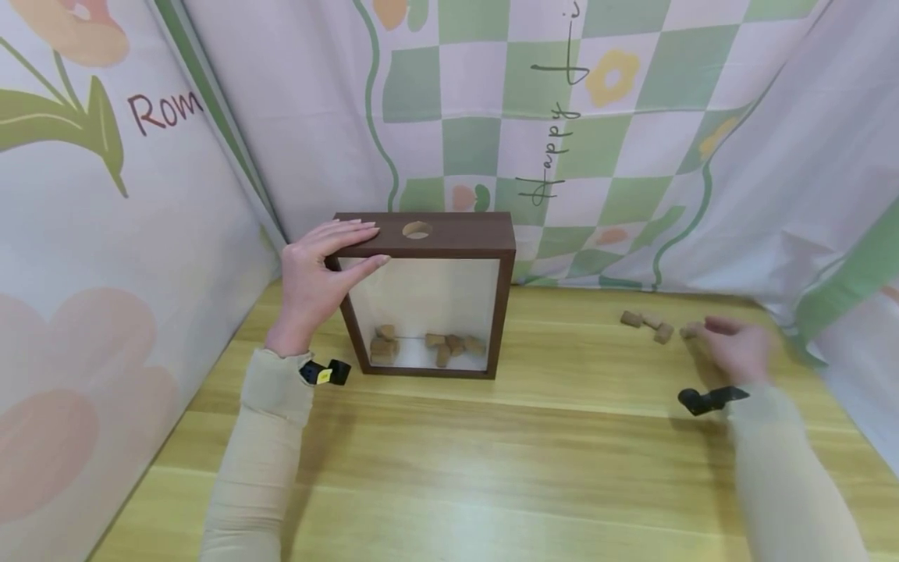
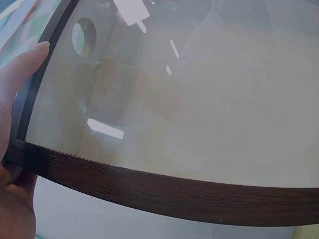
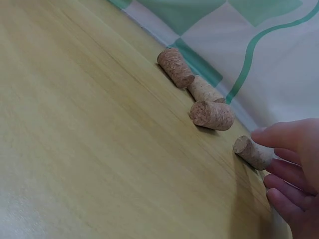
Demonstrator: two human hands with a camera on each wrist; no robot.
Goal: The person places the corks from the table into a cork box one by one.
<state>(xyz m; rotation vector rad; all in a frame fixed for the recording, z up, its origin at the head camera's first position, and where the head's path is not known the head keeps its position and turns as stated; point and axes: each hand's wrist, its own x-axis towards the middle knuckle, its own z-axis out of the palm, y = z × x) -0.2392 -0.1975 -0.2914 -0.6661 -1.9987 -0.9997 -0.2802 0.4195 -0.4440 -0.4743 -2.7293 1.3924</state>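
Note:
A dark brown shadow box (image 1: pixel 502 312) with a clear front stands upright on the table. Its top has a round hole (image 1: pixel 417 230), and several corks (image 1: pixel 385 347) lie inside at the bottom. My left hand (image 1: pixel 312 273) grips its top left corner, thumb (image 2: pixel 30 64) along the front edge and fingers over the top. Far to the right, my right hand (image 1: pixel 740 347) is low over the table. Its thumb and fingers straddle a single cork (image 3: pixel 250 152), fingertips right at its sides. Three other corks (image 3: pixel 175 67) lie grouped beside it.
A green and white checked curtain (image 1: pixel 470 148) hangs right behind the box and the loose corks. Another printed cloth (image 1: pixel 140 234) walls off the left side. The wooden table (image 1: pixel 506 468) stretches in front of the box and between the hands.

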